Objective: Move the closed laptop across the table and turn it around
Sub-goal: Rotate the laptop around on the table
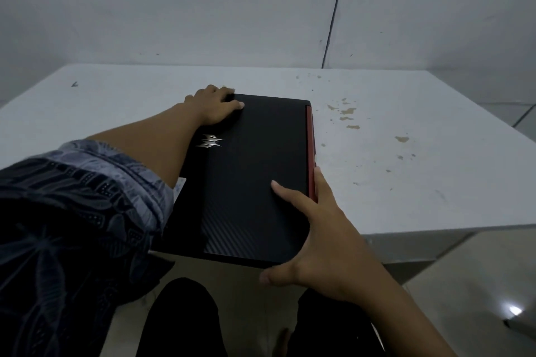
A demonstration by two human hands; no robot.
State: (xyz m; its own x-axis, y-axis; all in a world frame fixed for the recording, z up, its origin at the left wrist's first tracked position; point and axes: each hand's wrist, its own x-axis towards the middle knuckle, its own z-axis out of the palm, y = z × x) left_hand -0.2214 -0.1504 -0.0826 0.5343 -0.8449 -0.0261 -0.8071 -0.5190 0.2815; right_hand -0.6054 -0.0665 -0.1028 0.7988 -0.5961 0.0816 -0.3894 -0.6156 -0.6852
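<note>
A closed black laptop with a silver logo and a red strip along its right edge lies on the white table, turned lengthwise away from me. Its near end juts out past the table's front edge. My left hand grips the far left corner, with the fingers curled over the far edge and the thumb on the lid. My right hand holds the near right corner: one finger rests on the lid, others run along the red edge, and the thumb sits under the near end.
Brownish stains spot the table to the right of the laptop. A grey wall stands right behind the table. The table's right corner drops to a tiled floor. My dark-trousered legs are below the front edge.
</note>
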